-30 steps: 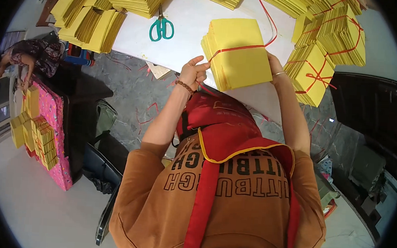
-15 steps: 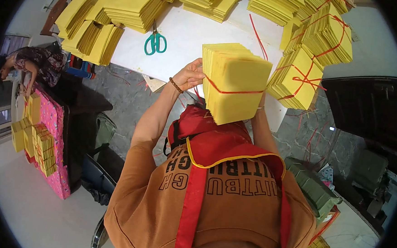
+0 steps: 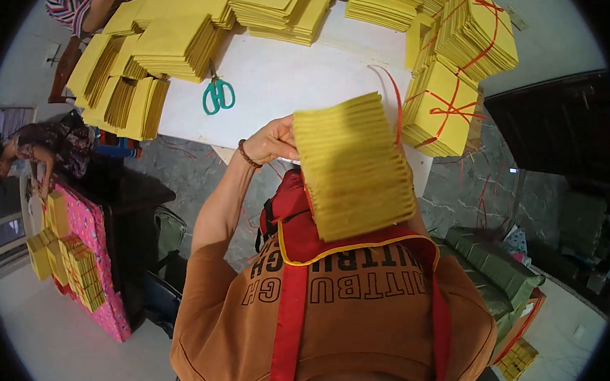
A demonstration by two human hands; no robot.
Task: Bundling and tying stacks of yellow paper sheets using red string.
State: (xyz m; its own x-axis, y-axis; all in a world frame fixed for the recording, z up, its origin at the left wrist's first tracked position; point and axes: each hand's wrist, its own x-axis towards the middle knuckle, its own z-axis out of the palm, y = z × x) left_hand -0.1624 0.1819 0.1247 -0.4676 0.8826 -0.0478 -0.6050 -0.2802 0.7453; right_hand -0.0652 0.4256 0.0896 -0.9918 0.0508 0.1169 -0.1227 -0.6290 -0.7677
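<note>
A thick bundle of yellow paper [image 3: 354,169] is held up in front of my chest, its ridged stacked edges turned toward me. My left hand [image 3: 273,141], with a beaded bracelet at the wrist, grips the bundle's left side between thumb and fingers. My right forearm [image 3: 415,210] goes up behind the bundle's right side, which hides the right hand and its fingers. Only a bit of the bundle's red string shows at its lower left edge. Scissors [image 3: 218,97] with teal handles lie on the white table [image 3: 270,70] beyond my left hand.
Stacks of yellow paper [image 3: 177,46] line the table's far and left sides. Bundles tied with red string [image 3: 444,109] stand at the right, near a loose red string [image 3: 397,102]. At left, one person leans over a pink-covered table [image 3: 108,276]; another in stripes stands farther back.
The bundle has been tipped over and lowered toward me, so its ridged edges show instead of the flat face crossed by red string. My left hand still holds its side.
</note>
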